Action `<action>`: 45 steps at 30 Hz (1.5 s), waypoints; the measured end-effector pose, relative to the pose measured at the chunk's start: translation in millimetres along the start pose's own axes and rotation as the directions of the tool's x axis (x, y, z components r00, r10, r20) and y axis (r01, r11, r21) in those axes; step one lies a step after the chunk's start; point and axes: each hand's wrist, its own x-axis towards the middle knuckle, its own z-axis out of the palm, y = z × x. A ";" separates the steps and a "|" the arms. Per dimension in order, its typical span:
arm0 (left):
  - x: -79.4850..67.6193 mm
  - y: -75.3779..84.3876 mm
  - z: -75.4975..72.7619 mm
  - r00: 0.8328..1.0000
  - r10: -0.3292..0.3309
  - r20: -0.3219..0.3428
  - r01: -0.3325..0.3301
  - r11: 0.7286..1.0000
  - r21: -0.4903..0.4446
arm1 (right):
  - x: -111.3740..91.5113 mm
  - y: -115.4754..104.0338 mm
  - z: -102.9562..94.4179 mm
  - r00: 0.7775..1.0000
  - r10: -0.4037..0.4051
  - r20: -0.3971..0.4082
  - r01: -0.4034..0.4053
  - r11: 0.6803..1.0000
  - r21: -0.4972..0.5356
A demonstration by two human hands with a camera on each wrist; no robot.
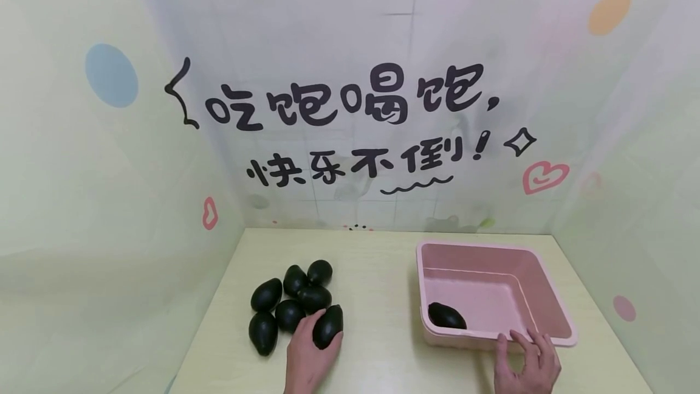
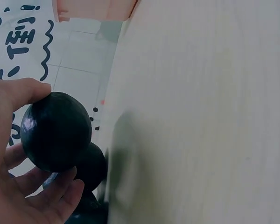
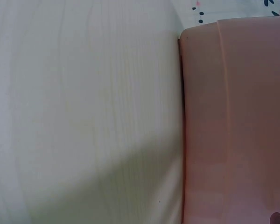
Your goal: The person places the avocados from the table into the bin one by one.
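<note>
In the head view my left hand (image 1: 310, 352) grips a dark green avocado (image 1: 329, 326), with the thumb on one side and fingers on the other. Several more avocados (image 1: 265, 295) lie grouped on the table beside and behind that hand. The left wrist view has the gripped avocado (image 2: 58, 131) close up, others partly hidden behind it. My right hand (image 1: 527, 365) holds the near rim of a pink plastic bin (image 1: 494, 246), fingers bent at the edge. One avocado (image 1: 446, 315) lies in the bin's near left corner. Only a fingertip (image 3: 276, 218) shows in the right wrist view.
The bin stands on the right part of a pale wood-grain table (image 1: 377, 297). Behind the table hangs a printed backdrop (image 1: 350, 35) with black lettering and coloured spots, and pale sheets close off both sides.
</note>
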 end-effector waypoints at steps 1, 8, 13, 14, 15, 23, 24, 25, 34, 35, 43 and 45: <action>0.6 1.1 -0.3 1.000 0.002 -0.004 -0.003 1.000 -0.007 | -1.4 4.2 -0.4 1.000 0.005 0.005 -0.005 1.000 -0.004; 2.2 4.0 -0.6 0.999 0.031 -0.030 -0.031 0.999 -0.015 | -1.9 8.0 -0.3 1.000 -0.004 0.008 0.004 1.000 0.003; 3.3 8.0 -2.4 0.997 0.057 -0.049 -0.058 0.998 -0.018 | 4.3 -9.3 0.8 1.000 -0.021 -0.003 0.021 1.000 0.016; 3.8 8.9 -2.9 0.997 0.062 -0.051 -0.063 0.998 -0.019 | 4.6 -10.4 0.7 1.000 -0.021 -0.002 0.021 1.000 0.015; 4.5 9.7 -3.2 0.996 0.067 -0.054 -0.068 0.997 -0.020 | 4.6 -10.7 0.7 1.000 -0.020 -0.001 0.020 1.000 0.013; 8.3 18.5 -6.8 0.989 0.134 -0.063 -0.136 0.990 -0.024 | -3.7 11.1 -1.2 0.999 0.008 0.040 -0.008 1.000 -0.013; 8.5 19.5 -6.9 0.987 0.146 -0.065 -0.148 0.989 -0.027 | -4.9 14.2 -1.7 0.999 0.014 0.046 -0.013 1.000 -0.018; 8.7 20.5 -7.0 0.986 0.156 -0.066 -0.158 0.987 -0.030 | -5.8 16.7 -2.0 0.999 0.017 0.050 -0.016 1.000 -0.020; 10.4 29.0 -6.8 0.982 0.180 -0.055 -0.183 0.982 -0.050 | -7.1 21.9 -2.4 0.999 0.003 0.053 -0.002 1.000 -0.025; 10.9 30.0 -6.8 0.982 0.181 -0.052 -0.183 0.982 -0.051 | -6.8 21.5 -2.1 0.999 -0.001 0.048 0.002 1.000 -0.020; 14.2 37.1 -6.3 0.978 0.201 -0.056 -0.204 0.978 -0.047 | -3.1 15.7 -0.3 1.000 -0.019 0.013 0.019 1.000 -0.004; 14.9 38.8 -5.6 0.976 0.210 -0.059 -0.212 0.976 -0.045 | -3.3 15.7 -0.8 1.000 -0.013 0.017 0.013 1.000 -0.008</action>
